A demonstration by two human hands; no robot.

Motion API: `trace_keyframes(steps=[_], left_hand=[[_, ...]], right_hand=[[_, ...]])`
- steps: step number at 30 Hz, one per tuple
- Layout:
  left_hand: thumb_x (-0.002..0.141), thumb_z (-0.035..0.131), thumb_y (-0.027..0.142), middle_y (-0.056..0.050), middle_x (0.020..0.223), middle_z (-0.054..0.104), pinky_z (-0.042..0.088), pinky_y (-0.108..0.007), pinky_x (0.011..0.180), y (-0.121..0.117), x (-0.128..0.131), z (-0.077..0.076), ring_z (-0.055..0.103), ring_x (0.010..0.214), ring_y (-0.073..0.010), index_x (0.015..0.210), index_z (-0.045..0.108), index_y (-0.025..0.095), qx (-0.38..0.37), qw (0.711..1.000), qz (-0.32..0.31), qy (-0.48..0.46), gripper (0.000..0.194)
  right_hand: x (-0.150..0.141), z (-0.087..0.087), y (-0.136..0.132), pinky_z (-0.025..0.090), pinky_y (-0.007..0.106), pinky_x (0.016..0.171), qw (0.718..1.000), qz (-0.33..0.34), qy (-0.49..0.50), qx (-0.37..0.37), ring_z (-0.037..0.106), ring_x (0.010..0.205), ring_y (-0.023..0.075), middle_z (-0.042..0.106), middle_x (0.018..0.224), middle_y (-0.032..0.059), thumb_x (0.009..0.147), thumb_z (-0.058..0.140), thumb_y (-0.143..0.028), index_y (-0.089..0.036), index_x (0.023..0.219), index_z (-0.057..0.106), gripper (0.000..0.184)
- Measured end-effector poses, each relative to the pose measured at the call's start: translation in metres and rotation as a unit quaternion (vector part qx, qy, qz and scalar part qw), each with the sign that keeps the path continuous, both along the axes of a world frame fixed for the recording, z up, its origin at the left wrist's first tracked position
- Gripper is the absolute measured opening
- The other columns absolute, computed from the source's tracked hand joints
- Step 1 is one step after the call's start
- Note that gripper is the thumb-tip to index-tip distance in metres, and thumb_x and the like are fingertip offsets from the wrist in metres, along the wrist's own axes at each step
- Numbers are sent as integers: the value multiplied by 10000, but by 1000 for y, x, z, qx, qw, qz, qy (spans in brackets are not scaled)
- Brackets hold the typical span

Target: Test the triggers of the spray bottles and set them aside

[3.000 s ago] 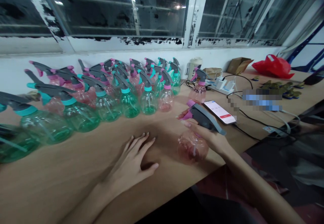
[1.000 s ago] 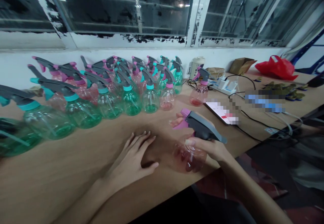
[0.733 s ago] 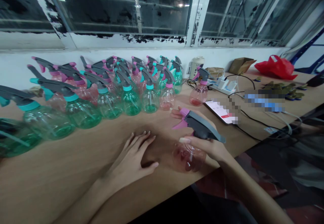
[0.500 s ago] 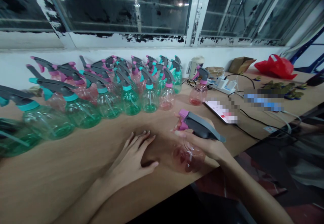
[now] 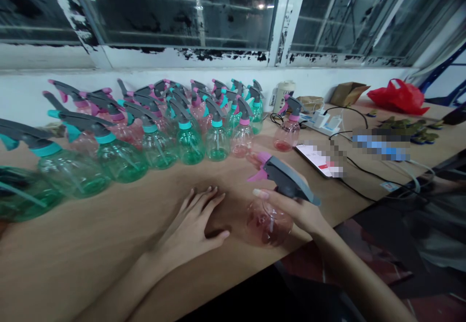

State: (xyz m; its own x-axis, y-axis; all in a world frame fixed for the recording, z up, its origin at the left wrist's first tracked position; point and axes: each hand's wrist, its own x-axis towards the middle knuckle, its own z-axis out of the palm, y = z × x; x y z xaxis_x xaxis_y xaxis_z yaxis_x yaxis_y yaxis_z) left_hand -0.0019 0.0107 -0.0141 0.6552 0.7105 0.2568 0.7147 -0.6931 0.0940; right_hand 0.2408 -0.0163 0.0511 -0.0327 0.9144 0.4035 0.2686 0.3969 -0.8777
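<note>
A clear pink spray bottle [image 5: 270, 225] with a grey head and pink trigger stands near the table's front edge. My right hand [image 5: 296, 208] is wrapped around its neck, below the head; the thumb crosses the front and the other fingers are mostly hidden behind. To its left, my left hand [image 5: 194, 220] rests on the table with fingers spread and nothing in it. Beyond both hands stand several green spray bottles [image 5: 190, 145] and pink ones with grey heads; the nearest pink bottle [image 5: 241, 140] is at the row's right end.
Another pink spray bottle [image 5: 286, 133] stands apart, beside a phone [image 5: 315, 158]. Behind are a power strip [image 5: 325, 122], cables, a pale cup [image 5: 284, 94], a brown paper bag [image 5: 347, 93] and a red plastic bag [image 5: 396, 98]. A window wall borders the wooden table [image 5: 120, 230].
My right fingers have shifted off the pink trigger, which now stands out from the head. The bottle stays in nearly the same place. My left hand has hardly moved.
</note>
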Motion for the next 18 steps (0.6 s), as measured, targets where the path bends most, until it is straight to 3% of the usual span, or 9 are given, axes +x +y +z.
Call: trace_keyframes(steps=[3,5,12,18], left_hand=[[801,574,558,-115,1411,483,188,-538,1124,0,0,0,404,1320,-297,1378,371,195,2,1000,-2,2,711],[804,572,553,-114,1410,485,193,-538,1122,0,0,1,404,1320,-296,1379,371,194,1,1000,0,4,708],[802,572,558,-109,1407,489,197,-540,1122,0,1,-1,406,1317,-298,1377,376,199,3,1000,-1,-1,706],[810,565,563,-111,1421,474,197,-540,1122,-1,0,-1,400,1322,-298,1388,359,209,1,1000,0,-2,708]], right_hand=[[0,0,1,437,267,509,1000,3,-6,17,502,557,114,639,837,-7,685,746,-396,-270,1088,617,442],[0,0,2,444,267,509,1000,18,1,9,507,555,111,651,867,-6,692,738,-409,-268,1108,608,458],[0,0,3,493,287,640,999,42,-11,23,612,723,153,677,925,9,738,710,-405,-267,961,669,265],[-3,0,3,493,273,609,999,42,3,9,593,645,140,655,792,-14,773,686,-350,-242,898,651,169]])
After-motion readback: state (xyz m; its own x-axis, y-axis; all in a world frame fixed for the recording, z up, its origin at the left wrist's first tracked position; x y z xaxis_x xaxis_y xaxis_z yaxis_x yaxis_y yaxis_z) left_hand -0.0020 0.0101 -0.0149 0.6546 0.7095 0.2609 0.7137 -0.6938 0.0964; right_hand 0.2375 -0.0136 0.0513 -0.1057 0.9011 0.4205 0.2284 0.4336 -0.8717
